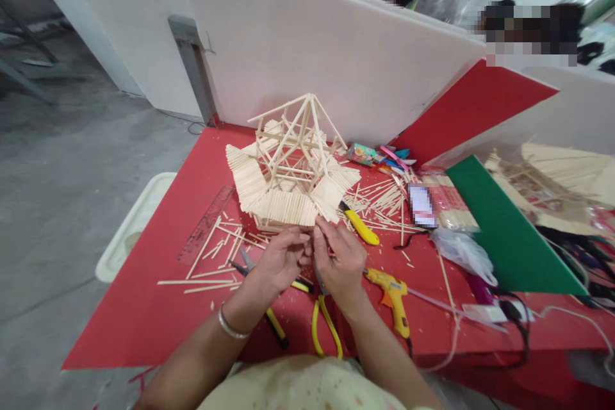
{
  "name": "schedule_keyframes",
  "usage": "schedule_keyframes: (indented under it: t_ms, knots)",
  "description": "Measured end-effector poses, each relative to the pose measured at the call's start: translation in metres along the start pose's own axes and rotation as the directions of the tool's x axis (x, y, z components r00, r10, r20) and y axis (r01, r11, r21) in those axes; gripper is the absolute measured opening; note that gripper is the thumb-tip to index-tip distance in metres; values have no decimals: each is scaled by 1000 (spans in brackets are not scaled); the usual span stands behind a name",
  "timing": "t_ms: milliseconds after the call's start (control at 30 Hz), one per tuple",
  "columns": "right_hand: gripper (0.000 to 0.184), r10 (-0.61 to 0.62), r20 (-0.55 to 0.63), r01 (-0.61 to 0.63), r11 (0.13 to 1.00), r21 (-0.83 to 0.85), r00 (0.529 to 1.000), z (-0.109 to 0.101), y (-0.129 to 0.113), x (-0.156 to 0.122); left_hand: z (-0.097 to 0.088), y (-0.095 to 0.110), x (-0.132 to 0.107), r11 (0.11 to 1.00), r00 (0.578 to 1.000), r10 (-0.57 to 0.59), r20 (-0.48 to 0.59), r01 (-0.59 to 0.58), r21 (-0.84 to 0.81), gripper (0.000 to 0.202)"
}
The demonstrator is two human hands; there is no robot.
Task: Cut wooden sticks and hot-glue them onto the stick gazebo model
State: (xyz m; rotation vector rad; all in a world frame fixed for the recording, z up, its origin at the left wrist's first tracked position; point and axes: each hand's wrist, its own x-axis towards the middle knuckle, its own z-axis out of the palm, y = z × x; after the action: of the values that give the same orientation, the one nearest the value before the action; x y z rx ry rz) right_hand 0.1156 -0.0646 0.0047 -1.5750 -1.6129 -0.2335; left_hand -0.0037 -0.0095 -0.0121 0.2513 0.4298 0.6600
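A pavilion-like model of thin wooden sticks (288, 207) stands on the red tabletop, with an open frame above slatted roof panels. At its front edge my right hand (340, 257) is closed in a pinch; whatever the fingertips hold is too small to make out. My left hand (281, 262) is beside it, fingers curled together close to the right fingertips, and their contents are hidden. Below the hands lie yellow-handled pliers (317, 327). Scissors or cutters with dark and yellow handles (275, 325) lie partly under my left wrist.
A yellow glue gun (394, 298) with a cord lies to the right, near a yellow utility knife (361, 225). Loose sticks (379, 198) and a clear ruler (204, 224) are scattered around the model. A phone (421, 205), stick packs (454, 202) and a green board (509, 237) are farther right.
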Motion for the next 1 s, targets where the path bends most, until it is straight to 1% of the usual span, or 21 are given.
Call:
schedule_keyframes:
  t_ms: [300, 533, 700, 867, 1000]
  knots:
    - [36, 2, 7, -2, 1000, 15, 1000, -1, 1, -1, 4, 1, -1, 1000, 1000, 0, -25, 0, 11, 17]
    - [36, 13, 13, -13, 1000, 19, 1000, -2, -1, -1, 3, 2, 0, 1000, 1000, -5, -10, 5, 13, 19]
    - [35, 32, 44, -33, 999, 13, 999, -4, -3, 0, 3, 1, -1, 1000, 1000, 3, -14, -2, 18, 20]
    - [36, 38, 45, -39, 999, 25, 998, -3, -3, -1, 2, 0, -1, 1000, 1000, 9, -19, -8, 15, 17]
    - [37, 37, 46, -38, 999, 28, 998, -4, -4, -1, 2, 1, 0, 1000, 1000, 6, -8, -6, 18, 20]
